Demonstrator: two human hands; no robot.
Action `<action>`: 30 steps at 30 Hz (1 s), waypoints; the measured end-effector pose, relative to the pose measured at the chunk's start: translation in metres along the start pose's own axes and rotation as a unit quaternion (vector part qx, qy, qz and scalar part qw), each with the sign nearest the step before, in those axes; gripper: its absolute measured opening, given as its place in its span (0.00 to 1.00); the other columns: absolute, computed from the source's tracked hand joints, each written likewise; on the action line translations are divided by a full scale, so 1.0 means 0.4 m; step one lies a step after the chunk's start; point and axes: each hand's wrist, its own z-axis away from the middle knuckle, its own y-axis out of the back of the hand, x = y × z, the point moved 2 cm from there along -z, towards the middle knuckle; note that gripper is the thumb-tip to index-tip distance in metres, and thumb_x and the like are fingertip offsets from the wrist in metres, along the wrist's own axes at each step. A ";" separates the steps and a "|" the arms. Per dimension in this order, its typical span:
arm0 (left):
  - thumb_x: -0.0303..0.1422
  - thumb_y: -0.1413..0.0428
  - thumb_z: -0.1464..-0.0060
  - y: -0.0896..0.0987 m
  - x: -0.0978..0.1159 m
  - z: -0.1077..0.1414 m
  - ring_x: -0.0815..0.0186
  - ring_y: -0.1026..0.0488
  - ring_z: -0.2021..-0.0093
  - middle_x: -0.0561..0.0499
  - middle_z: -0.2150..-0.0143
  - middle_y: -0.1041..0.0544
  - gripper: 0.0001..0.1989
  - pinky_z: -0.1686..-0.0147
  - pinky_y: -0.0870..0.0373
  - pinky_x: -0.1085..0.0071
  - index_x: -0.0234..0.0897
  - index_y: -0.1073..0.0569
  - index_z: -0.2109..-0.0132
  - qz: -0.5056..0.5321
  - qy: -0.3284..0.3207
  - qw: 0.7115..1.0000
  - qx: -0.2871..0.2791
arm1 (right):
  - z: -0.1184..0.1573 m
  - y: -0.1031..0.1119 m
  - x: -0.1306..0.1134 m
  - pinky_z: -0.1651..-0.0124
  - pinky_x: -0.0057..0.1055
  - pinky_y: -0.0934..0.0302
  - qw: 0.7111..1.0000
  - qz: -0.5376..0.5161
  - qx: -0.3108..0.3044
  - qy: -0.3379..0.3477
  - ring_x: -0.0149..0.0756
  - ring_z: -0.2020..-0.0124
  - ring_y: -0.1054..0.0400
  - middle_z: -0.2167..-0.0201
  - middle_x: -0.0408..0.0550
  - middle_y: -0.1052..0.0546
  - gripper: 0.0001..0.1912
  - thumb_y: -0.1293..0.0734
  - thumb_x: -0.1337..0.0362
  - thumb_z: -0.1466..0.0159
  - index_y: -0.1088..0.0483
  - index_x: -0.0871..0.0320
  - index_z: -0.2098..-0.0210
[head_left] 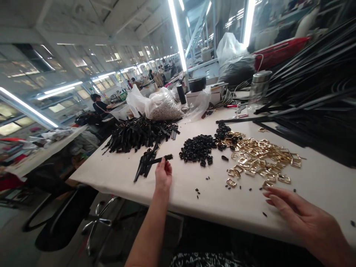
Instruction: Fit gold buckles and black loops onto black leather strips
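Note:
My left hand (163, 174) is closed on a narrow black strap (156, 161), which sticks out to both sides of the fingers above the table. Just left of it lies a small bunch of similar black straps (144, 165). My right hand (300, 213) is low over the table's right side, fingers stretched forward. Its fingertips are right at a gold buckle (267, 184); whether they touch it I cannot tell. Beyond lies a heap of gold buckles (263, 155). Between the hands is a pile of small black loops (196, 148).
A larger heap of black straps (133, 135) lies at the back left, before a clear bag of small parts (164, 105). A glass bottle (258, 91) stands near long black strips (311, 92) on the right. An office chair (69, 218) is at lower left.

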 end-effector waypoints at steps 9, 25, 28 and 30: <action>0.34 0.46 0.38 0.060 0.080 -0.137 0.68 0.23 0.69 0.42 0.64 0.22 0.10 0.73 0.27 0.77 0.29 0.27 0.61 -0.246 -0.038 0.969 -0.009 | -0.015 -0.013 0.084 0.55 0.39 0.28 0.996 0.070 0.003 0.064 0.48 0.58 0.22 0.55 0.46 0.18 0.16 0.34 0.49 0.40 0.22 0.46 0.57; 0.24 0.43 0.51 0.002 0.197 -0.365 0.52 0.28 0.50 0.44 0.60 0.20 0.15 0.47 0.37 0.60 0.39 0.22 0.55 -0.754 -0.279 0.595 0.017 | 0.008 -0.037 0.086 0.57 0.44 0.25 0.989 0.062 0.055 0.120 0.51 0.62 0.21 0.60 0.47 0.18 0.11 0.35 0.48 0.39 0.23 0.40 0.61; 0.26 0.46 0.47 0.009 0.215 -0.335 0.54 0.26 0.51 0.44 0.59 0.19 0.16 0.48 0.36 0.61 0.39 0.23 0.51 -0.769 -0.298 0.564 0.031 | 0.008 -0.039 0.095 0.58 0.41 0.24 0.985 0.081 0.059 0.141 0.49 0.63 0.21 0.60 0.45 0.18 0.14 0.36 0.48 0.38 0.23 0.43 0.60; 0.27 0.48 0.45 0.028 0.227 -0.301 0.55 0.26 0.53 0.44 0.58 0.19 0.17 0.49 0.35 0.61 0.38 0.24 0.49 -0.774 -0.307 0.553 0.041 | 0.009 -0.040 0.104 0.60 0.39 0.24 0.980 0.092 0.062 0.166 0.47 0.63 0.21 0.60 0.45 0.17 0.16 0.36 0.48 0.38 0.23 0.47 0.59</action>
